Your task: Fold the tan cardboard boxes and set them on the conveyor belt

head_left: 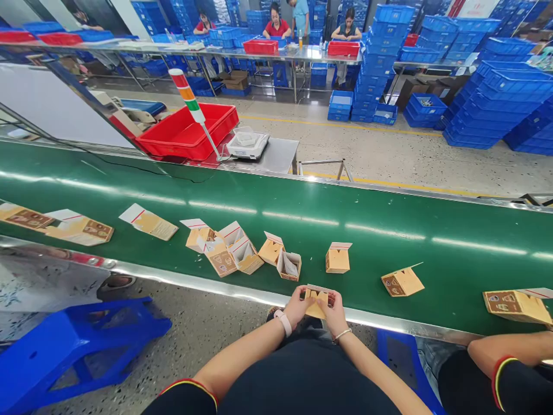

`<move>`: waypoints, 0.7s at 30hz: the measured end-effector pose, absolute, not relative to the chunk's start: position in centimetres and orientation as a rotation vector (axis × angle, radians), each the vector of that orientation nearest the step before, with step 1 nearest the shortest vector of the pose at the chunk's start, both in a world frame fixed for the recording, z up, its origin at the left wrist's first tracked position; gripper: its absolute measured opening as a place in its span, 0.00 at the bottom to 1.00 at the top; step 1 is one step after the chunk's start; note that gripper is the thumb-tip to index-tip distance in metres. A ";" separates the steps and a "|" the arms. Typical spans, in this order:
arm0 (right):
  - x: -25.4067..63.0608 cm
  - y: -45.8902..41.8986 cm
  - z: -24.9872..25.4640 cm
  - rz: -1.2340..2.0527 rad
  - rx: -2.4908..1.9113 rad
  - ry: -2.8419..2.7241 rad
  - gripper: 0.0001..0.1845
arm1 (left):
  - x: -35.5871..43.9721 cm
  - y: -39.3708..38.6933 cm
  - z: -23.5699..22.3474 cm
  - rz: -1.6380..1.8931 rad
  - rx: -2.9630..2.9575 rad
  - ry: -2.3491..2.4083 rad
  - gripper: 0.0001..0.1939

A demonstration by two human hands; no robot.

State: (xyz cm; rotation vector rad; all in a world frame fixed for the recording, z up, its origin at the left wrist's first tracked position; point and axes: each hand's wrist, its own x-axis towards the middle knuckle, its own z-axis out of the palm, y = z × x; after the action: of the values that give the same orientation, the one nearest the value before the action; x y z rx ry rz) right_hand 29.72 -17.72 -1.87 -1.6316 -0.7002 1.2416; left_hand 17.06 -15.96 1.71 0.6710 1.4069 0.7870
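Observation:
My left hand and my right hand hold a small tan cardboard box between them, just over the near edge of the green conveyor belt. Its flaps look partly folded. Closest to my hands on the belt lies an open box with white paper inside. Several other tan cartons, some flat and some half-folded, are spread along the belt, such as one to the right of my hands and another further right.
A co-worker's forearm lies at the right edge of the belt. Behind the belt stand a red crate, a scale and a stack light. A blue stool sits on the floor at left, with stacked blue crates at back right.

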 end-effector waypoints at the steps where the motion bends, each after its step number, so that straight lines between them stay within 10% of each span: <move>1: 29.8 -17.8 -1.9 1.281 -1.605 -0.689 0.28 | 17.2 -15.8 2.1 0.733 0.626 1.360 0.16; 21: 32.7 -16.9 -1.2 1.382 -1.567 -0.685 0.27 | 19.7 -15.2 1.5 0.671 0.872 0.895 0.42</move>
State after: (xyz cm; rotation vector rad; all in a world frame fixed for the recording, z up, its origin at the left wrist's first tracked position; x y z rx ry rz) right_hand 32.66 -16.94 -1.22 -1.5674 -0.6846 1.3820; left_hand 19.72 -15.20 1.49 0.8719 0.8946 0.6706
